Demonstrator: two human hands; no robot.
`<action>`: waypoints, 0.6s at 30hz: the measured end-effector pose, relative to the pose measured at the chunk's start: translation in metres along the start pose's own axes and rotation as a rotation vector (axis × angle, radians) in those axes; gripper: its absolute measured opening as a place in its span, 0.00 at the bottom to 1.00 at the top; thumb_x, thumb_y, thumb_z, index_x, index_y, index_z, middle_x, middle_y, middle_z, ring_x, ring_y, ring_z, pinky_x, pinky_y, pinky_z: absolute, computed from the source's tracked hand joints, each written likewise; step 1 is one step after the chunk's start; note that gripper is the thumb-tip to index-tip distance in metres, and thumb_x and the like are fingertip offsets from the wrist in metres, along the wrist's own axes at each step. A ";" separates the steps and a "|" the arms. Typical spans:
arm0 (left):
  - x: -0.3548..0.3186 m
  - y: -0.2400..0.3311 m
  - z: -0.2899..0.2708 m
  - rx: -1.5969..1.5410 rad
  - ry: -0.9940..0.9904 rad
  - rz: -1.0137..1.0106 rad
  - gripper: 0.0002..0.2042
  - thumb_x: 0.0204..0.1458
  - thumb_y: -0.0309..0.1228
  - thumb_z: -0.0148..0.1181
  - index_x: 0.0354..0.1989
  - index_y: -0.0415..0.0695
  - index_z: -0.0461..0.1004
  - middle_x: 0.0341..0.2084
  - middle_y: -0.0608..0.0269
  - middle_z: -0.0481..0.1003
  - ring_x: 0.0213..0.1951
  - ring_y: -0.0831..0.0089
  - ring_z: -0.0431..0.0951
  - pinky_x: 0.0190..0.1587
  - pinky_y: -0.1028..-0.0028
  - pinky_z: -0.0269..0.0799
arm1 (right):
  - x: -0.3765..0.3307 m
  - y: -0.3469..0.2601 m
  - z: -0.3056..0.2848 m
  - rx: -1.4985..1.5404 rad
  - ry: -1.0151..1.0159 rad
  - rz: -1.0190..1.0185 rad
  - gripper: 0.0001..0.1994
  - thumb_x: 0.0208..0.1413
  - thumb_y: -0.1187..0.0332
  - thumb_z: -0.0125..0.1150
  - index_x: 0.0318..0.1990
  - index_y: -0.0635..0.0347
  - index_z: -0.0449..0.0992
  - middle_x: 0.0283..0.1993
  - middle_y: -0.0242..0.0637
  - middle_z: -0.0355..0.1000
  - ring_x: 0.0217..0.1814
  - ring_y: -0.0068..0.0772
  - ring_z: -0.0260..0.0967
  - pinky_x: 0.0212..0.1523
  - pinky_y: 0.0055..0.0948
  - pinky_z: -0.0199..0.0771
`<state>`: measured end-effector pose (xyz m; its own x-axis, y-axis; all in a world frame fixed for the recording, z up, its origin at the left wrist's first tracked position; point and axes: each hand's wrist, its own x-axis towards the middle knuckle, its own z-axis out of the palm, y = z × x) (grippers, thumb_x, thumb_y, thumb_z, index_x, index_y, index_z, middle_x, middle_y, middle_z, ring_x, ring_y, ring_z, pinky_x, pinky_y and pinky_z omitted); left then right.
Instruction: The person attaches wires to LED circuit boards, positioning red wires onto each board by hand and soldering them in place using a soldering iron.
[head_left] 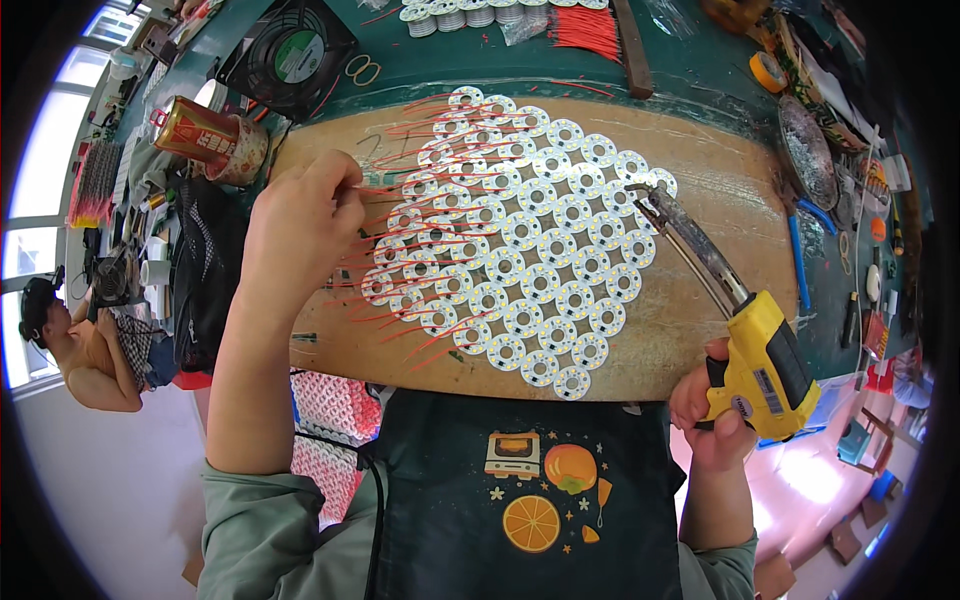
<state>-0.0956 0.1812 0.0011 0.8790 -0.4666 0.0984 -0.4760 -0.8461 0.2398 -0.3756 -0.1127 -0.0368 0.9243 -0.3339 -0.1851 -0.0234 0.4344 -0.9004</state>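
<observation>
On a brown board (pixel 715 240) lies a sheet of round white LED circuit boards (pixel 540 235), joined in rows, each with a hole in its middle. Thin red wires (pixel 400 318) run out leftward from the discs on the left side. At the sheet's upper left edge, my left hand (pixel 305 215) is closed in a pinch, with a red wire at the fingertips. My right hand (pixel 712 405) grips a yellow and black soldering gun (pixel 765 370) at the board's right front edge. Its dark metal nose points up and left, the tip over the discs at the sheet's right corner.
A black fan (pixel 288 60) and a cup holding a red-gold can (pixel 205 135) stand at the back left. Bundled red wires (pixel 585 28) and stacked discs (pixel 465 15) lie at the back. Tape (pixel 768 72) and tools lie right. Another person (pixel 95 345) sits far left.
</observation>
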 end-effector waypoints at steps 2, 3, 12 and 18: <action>-0.002 -0.008 0.000 0.070 0.053 0.056 0.08 0.50 0.24 0.60 0.39 0.39 0.77 0.33 0.51 0.79 0.37 0.56 0.81 0.41 0.64 0.74 | 0.000 0.000 0.001 -0.013 -0.002 -0.012 0.42 0.48 0.47 0.76 0.60 0.67 0.63 0.22 0.28 0.63 0.19 0.22 0.60 0.19 0.24 0.61; -0.003 -0.012 -0.001 0.073 0.143 0.080 0.09 0.51 0.23 0.60 0.41 0.40 0.77 0.34 0.52 0.79 0.37 0.57 0.80 0.41 0.64 0.74 | 0.000 0.000 0.002 -0.015 -0.003 -0.010 0.42 0.48 0.47 0.76 0.60 0.67 0.63 0.22 0.28 0.63 0.19 0.22 0.60 0.19 0.24 0.61; -0.055 0.049 0.007 -0.275 0.113 0.472 0.14 0.40 0.18 0.64 0.38 0.45 0.81 0.35 0.64 0.77 0.40 0.63 0.78 0.43 0.64 0.73 | -0.012 0.001 0.007 -0.071 0.033 0.008 0.45 0.44 0.45 0.79 0.62 0.66 0.63 0.22 0.27 0.63 0.19 0.22 0.60 0.19 0.23 0.61; -0.060 0.051 0.026 -0.344 0.031 0.537 0.14 0.38 0.17 0.66 0.37 0.43 0.81 0.31 0.64 0.77 0.36 0.63 0.78 0.40 0.66 0.73 | -0.032 0.010 0.005 -0.237 -0.203 0.062 0.19 0.49 0.54 0.75 0.35 0.61 0.77 0.26 0.32 0.71 0.26 0.29 0.70 0.26 0.29 0.67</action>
<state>-0.1730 0.1597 -0.0178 0.5237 -0.7905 0.3176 -0.8184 -0.3634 0.4451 -0.4034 -0.0937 -0.0377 0.9748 -0.1291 -0.1818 -0.1483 0.2336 -0.9610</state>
